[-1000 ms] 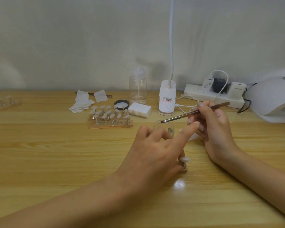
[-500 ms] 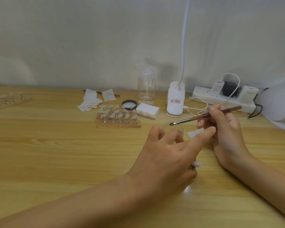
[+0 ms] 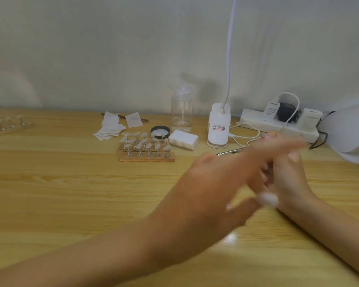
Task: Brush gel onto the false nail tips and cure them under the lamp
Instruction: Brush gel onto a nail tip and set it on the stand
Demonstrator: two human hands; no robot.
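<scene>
The blurred left hand (image 3: 222, 183) hides most of the right hand (image 3: 288, 183) and brush (image 3: 230, 151), grips untellable; behind, a clear bottle (image 3: 181, 108) holds little liquid.

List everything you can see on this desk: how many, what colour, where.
light wooden table: one, tan, underneath
wooden stand of false nail tips: one, brown, centre
second nail stand: one, brown, far left
paper wipes: pile, white, back left
clear pump bottle: one, back centre
round black lid: one, before bottle
rectangular block: one, white, right of lid
clip lamp: one, white, right of bottle
power strip: one, white, back right
domed curing lamp: one, white, far right
thin brush: one, silver ferrule, right hand
left hand: blurred, grip unclear
right hand: holding brush
</scene>
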